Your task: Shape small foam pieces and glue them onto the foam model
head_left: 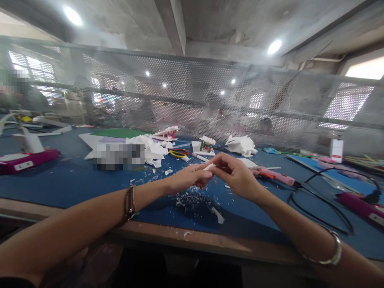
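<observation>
My left hand (pixel 187 179) and my right hand (pixel 235 175) meet above the blue work mat (pixel 75 180). Both are closed in a pinch on a small white piece (pixel 209 167), likely foam or paper, held between the fingertips of both. Only a sliver of it shows. Under the hands lies a scatter of tiny white shavings (pixel 192 199) and one longer white scrap (pixel 218 215). A dark bracelet is on my left wrist and a silver bangle on my right.
A pink hot-glue tool (pixel 274 175) with a black cord (pixel 318 210) lies right of my hands. Behind are yellow-handled scissors (pixel 177 153), a pile of white cut-offs (pixel 151 150), small white models (pixel 207 146) and a perforated metal screen (pixel 192 96). Another pink device (pixel 27 160) sits left.
</observation>
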The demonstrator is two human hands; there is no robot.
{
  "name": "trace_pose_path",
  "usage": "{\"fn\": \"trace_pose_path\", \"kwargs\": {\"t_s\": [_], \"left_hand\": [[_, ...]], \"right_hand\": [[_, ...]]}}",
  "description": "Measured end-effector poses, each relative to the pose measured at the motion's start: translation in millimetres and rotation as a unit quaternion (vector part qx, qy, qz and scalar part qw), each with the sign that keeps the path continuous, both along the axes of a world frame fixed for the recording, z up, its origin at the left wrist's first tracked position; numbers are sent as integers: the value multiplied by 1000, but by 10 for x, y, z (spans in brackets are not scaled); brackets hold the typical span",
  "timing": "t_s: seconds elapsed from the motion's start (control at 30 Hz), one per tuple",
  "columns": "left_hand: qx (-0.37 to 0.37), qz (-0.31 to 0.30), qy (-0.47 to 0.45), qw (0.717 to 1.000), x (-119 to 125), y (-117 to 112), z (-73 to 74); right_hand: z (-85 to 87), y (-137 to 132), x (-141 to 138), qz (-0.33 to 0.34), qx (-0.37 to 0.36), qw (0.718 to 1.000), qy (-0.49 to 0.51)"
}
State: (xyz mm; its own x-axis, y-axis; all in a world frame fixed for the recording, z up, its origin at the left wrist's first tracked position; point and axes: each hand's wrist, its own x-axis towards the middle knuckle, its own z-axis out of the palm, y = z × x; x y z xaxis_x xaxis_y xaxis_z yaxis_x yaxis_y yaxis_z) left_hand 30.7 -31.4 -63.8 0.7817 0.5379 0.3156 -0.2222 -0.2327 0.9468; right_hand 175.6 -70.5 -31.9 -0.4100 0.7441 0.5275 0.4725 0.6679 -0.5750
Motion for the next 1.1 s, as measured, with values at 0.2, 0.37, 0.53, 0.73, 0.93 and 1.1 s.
{"fn": "trace_pose_path", "kwargs": {"t_s": [0.2,0.37,0.53,0.73,0.93,1.1], "left_hand": [[-9,-57,-50,997,-21,-14,16],[10,-45,-46,998,-20,-27,42],[38,-21,-37,998,-3,-5,18],[-18,-63,-26,998,-1,-25,11],[-47,-114,-15,992,-30,-39,18],[-51,-115,-14,992,-37,-5,-3]], "right_hand": [[19,-13,28,42,-26,998,24],[71,-33,64,56,-29,998,-1],[74,-6,68,24,-32,998,-47],[-12,18,20,9,-46,999,9],[24,-9,19,70,-86,994,22],[58,-25,41,104,-104,989,-2]]}}
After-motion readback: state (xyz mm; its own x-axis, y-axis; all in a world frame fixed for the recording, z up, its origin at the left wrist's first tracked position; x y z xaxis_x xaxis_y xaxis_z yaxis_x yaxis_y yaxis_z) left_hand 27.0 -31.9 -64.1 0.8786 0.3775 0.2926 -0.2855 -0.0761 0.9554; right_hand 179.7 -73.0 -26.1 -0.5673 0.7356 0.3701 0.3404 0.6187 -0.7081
